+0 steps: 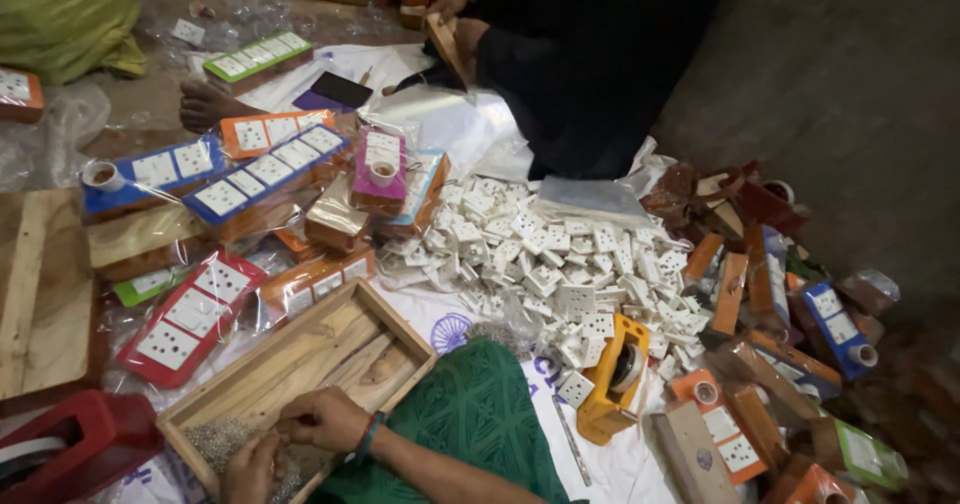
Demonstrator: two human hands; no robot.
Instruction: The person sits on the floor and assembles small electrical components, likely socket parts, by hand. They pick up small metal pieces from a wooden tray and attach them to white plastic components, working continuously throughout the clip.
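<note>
Both hands work the wooden tray's point(395, 316) near corner: right hand point(322, 419) curled, pinching small screws point(215, 439), left hand point(250, 469) half-closed, contents unclear.

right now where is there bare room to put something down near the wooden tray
Bare boards inside the wooden tray, past the screws both hands pick at. White sheet between the tray and the socket pile is open. The wooden board at left is free. Crowded: switchboards above, parts at right.

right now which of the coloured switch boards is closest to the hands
The red board with white sockets, lying just left of the wooden tray that both hands reach into; the blue and orange boards lie farther up.
</note>
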